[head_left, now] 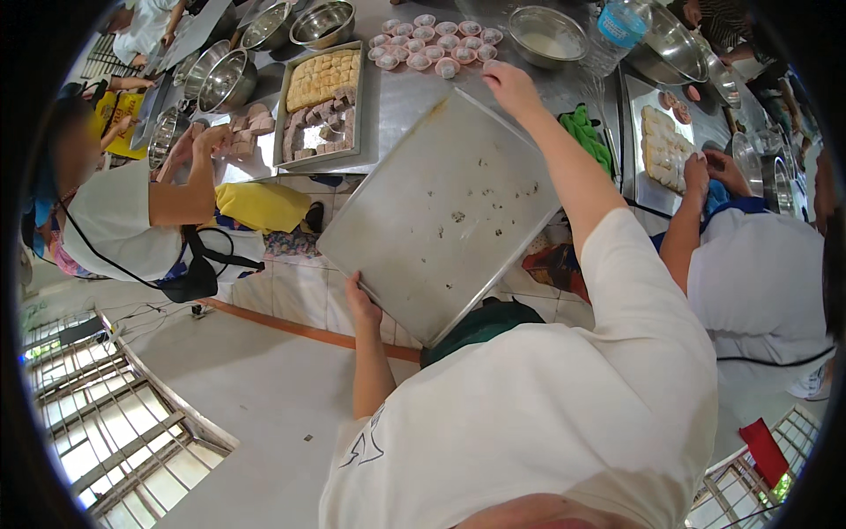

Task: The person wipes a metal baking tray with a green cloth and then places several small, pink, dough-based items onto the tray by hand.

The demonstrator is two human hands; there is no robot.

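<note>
A large metal baking tray (397, 212) with dark crumbs on it is tilted in front of me, its far corner over the steel table. My left hand (362, 300) grips its near left edge, thumb on top. My right hand (511, 86) reaches past the tray's far right side to the small cakes in pink paper cups (434, 53), grouped on the table. Its fingers are closed by the nearest cups; whether they pinch anything is hidden.
A tin of cut pastry and brown pieces (323, 84) stands left of the cakes. At right are a bowl of pale batter (547, 37), a water bottle (619, 35) and a green cloth (586, 137). People work close on both sides, one beside a pastry slab (665, 145).
</note>
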